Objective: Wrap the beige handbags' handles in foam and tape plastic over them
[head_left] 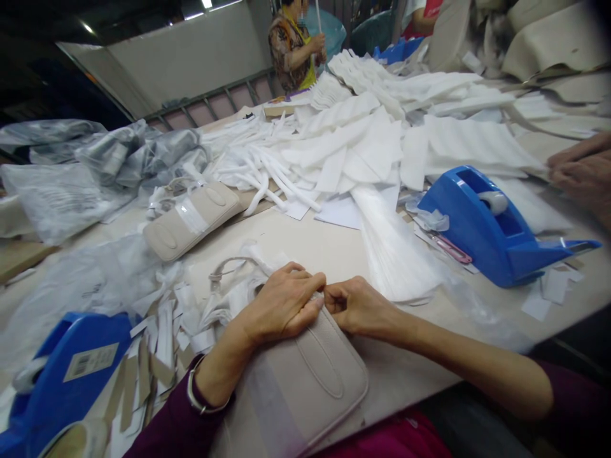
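Note:
A beige handbag [305, 381] lies flat at the near table edge in front of me. My left hand [279, 305] rests palm down on its top end, fingers curled over the edge. My right hand [356, 306] pinches the same top edge, fingertips meeting those of the left hand. White paper wrapping and a thin strap [229, 267] lie bunched just beyond the bag, under my left hand.
A second beige bag [191, 219] lies farther left. Blue tape dispensers stand at right [491, 232] and near left [62, 375]. White foam sheets and strips [363, 140] cover the table's far half; plastic bags [109, 159] at left. Another person's hand [585, 175] at right; a standing person [293, 44] far off.

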{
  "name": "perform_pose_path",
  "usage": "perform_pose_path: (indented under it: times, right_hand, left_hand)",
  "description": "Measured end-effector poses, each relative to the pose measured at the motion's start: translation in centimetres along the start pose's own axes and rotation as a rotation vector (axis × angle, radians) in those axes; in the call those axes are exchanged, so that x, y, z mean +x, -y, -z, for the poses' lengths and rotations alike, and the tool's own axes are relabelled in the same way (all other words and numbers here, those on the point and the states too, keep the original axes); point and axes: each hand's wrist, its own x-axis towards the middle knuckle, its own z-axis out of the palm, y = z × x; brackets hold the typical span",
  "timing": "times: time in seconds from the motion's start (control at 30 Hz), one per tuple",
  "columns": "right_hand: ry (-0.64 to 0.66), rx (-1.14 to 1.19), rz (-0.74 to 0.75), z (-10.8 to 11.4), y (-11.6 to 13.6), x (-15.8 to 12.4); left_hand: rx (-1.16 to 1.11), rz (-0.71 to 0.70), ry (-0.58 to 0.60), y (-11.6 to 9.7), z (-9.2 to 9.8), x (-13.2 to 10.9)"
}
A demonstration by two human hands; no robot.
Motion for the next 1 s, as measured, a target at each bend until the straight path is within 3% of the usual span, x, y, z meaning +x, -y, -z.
perform_pose_path:
  times: [0.17, 0.33, 0.47, 0.53, 0.63, 0.73, 0.8, 0.87, 0.93, 1.0]
  right_hand:
    - [-0.019, 0.391, -0.227, -1.1, -0.2, -1.5]
    - [-0.194, 0.368, -0.106, -2.3, -0.2, -2.4]
    - [-0.345, 0.224, -0.041, -2.2, 1.0, -1.5]
    - [-0.411, 0.161, 0.02, -2.7, 1.7, -0.2]
    - [-0.358, 0.1, 0.089, -4.5, 1.7, 2.1]
    - [-0.332, -0.035, 0.087, -6.1, 0.7, 3.6]
    - [-0.285, -0.184, 0.072, -6.4, -0.1, 4.0]
    - [-0.226, -0.287, 0.069, -6.3, -0.4, 4.1]
    - [-0.192, -0.297, 0.064, -6.0, -0.4, 4.1]
    - [-0.194, -0.274, 0.042, -5.9, -0.2, 4.1]
  left_hand:
    - [0.028, -0.005, 0.01, 0.1, -0.4, 0.1]
    - [0.088, -0.014, 0.022, 0.2, -0.6, 0.6]
    - [0.072, 0.051, -0.021, -0.3, -0.8, 0.3]
    - [0.006, 0.074, -0.079, -0.2, -1.3, 0.0]
    - [-0.193, 0.168, -0.215, 0.6, -2.0, -0.3]
    - [-0.342, 0.159, -0.512, 1.9, -0.8, -0.7]
    - [-0.276, 0.172, -0.768, 2.3, 1.1, -2.1]
    - [-0.145, 0.359, -0.94, 1.9, 2.9, -5.0]
    - [-0.048, 0.631, -0.994, 0.6, 2.9, -9.3]
    - [-0.026, 0.868, -0.97, -1.4, 0.8, -13.7]
